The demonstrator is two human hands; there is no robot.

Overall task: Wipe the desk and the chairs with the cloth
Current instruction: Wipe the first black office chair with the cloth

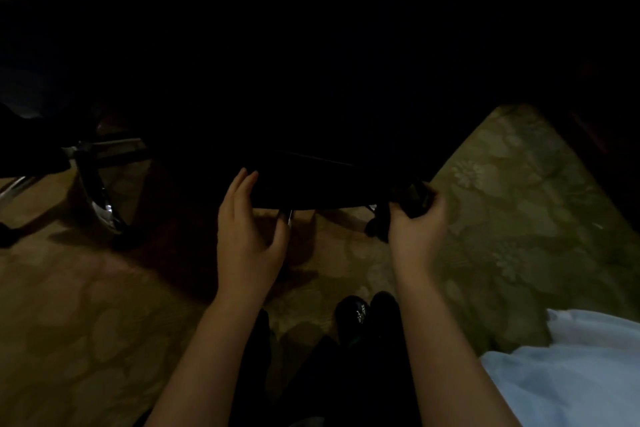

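Note:
A black chair fills the dark middle of the view, and only its near edge shows. My left hand lies against that edge near its left end, fingers straight and thumb apart, with nothing held. My right hand is closed at the chair's right corner around a dark bunched cloth that hangs a little below the fist. In the dim light I can barely tell the cloth from the chair. The desk is lost in the darkness above.
A second chair with a chrome star base stands at the left. Patterned carpet covers the floor. My black shoes are below the chair. A pale sleeve shows at the lower right.

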